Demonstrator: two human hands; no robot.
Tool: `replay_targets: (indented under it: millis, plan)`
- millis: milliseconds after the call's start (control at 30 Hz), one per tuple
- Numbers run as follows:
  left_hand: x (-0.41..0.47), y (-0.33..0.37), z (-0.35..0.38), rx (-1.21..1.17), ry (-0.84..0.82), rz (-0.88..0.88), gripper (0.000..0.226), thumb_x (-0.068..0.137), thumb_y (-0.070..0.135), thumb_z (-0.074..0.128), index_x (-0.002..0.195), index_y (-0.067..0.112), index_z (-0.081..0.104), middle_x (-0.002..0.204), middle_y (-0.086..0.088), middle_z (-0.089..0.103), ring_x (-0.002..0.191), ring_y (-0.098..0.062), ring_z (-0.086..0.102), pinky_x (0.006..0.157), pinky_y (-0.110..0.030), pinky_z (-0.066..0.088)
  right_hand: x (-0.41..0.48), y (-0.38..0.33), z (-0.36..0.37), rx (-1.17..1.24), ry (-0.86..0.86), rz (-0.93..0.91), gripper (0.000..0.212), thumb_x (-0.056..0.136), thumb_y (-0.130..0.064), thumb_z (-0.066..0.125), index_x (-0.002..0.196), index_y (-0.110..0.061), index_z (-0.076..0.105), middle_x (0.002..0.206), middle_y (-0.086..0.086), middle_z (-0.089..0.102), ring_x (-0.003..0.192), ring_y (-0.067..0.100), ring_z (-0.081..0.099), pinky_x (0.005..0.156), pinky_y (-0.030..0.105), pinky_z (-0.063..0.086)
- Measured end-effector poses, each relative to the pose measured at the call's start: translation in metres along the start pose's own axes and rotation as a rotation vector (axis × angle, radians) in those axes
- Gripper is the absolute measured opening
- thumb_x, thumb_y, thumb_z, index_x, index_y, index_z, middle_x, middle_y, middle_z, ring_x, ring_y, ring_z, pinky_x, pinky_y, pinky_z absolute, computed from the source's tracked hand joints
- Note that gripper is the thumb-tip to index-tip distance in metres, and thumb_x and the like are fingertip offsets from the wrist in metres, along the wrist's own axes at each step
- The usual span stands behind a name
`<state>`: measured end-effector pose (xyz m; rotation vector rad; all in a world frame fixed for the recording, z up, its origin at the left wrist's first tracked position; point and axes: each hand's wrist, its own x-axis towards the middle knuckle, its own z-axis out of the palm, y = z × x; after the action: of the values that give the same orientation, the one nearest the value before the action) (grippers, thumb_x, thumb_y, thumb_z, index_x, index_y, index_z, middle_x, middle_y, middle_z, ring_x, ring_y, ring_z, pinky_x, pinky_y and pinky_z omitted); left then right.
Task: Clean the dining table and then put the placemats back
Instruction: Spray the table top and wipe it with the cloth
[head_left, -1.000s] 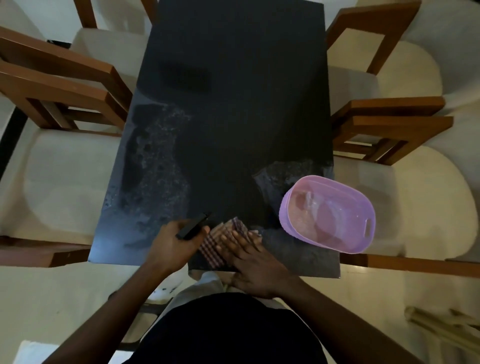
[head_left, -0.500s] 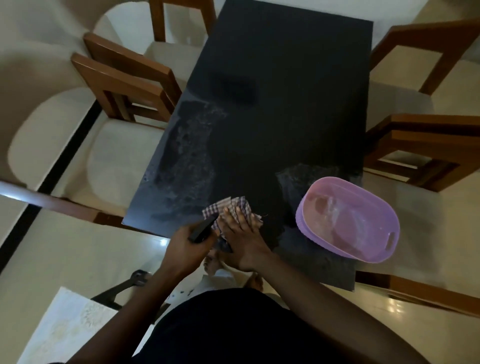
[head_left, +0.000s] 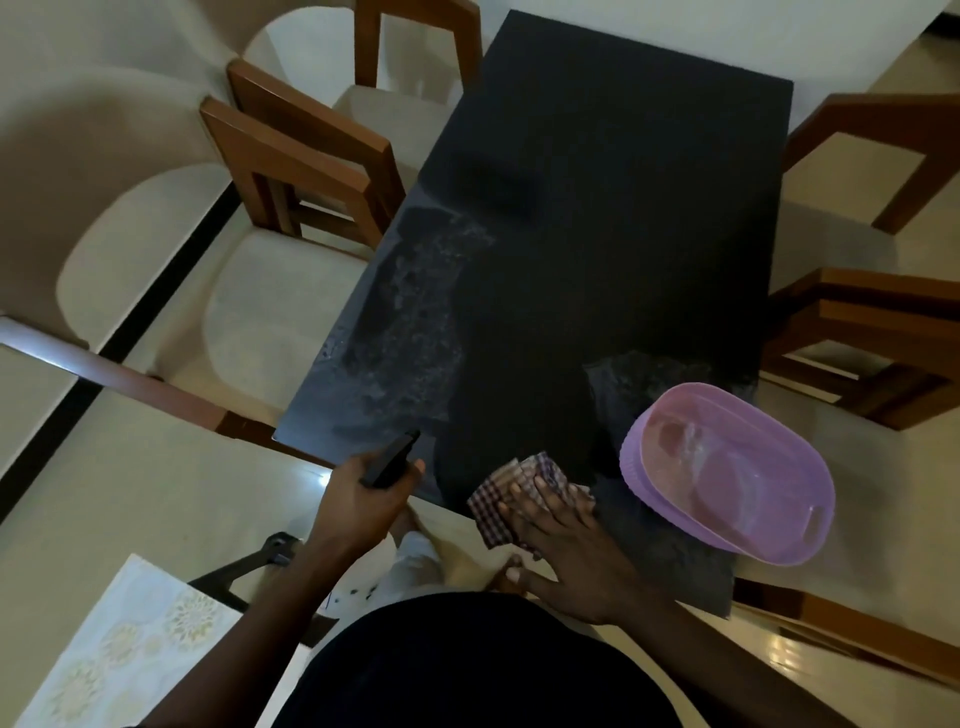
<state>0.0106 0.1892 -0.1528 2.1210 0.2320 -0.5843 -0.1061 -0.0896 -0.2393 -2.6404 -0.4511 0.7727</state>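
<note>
A black dining table (head_left: 597, 218) stretches away from me, with wet smears on its left side and near its right front. My right hand (head_left: 566, 535) presses flat, fingers straight, on a checked cloth (head_left: 498, 506) at the table's near edge. My left hand (head_left: 358, 501) grips a small black object (head_left: 390, 459) over the table's near left corner. What the black object is cannot be made out. A patterned white mat (head_left: 119, 649) lies at the bottom left, off the table.
A pink plastic basin (head_left: 727, 473) stands on the table's near right corner, just right of the cloth. Wooden chairs with cream seats stand along the left side (head_left: 291, 171) and the right side (head_left: 872, 332). A black stand (head_left: 244, 566) sits on the floor by my legs.
The view has swung to the left and tilted. My right hand has slid the cloth along the near edge of the table. My left hand keeps its grip on the black object.
</note>
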Motion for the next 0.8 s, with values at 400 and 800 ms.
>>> replay_targets:
  millis: [400,800]
  plan:
    - [0.03,-0.004,-0.062,0.014,-0.073,0.084,0.034,0.098,0.029,0.072,0.066,0.02,0.064,0.047,0.008,0.059,0.039,-0.005,0.052,0.048,-0.025,0.041,0.163,-0.057,-0.049,-0.166,-0.041,-0.195,0.072,0.107,-0.064,0.031,0.168,-0.035,0.007,0.173,-0.005,-0.019,0.157,0.022,-0.031,0.126,0.042,-0.02]
    - [0.063,-0.011,-0.1,-0.05,-0.076,0.093,0.03,0.099,0.026,0.072,0.072,0.016,0.065,0.052,0.006,0.061,0.042,-0.004,0.054,0.047,-0.018,0.041,0.249,-0.042,-0.115,0.115,0.014,0.419,0.096,0.092,-0.087,0.026,0.167,-0.037,-0.009,0.173,-0.01,-0.025,0.159,0.028,-0.026,0.125,0.056,-0.018]
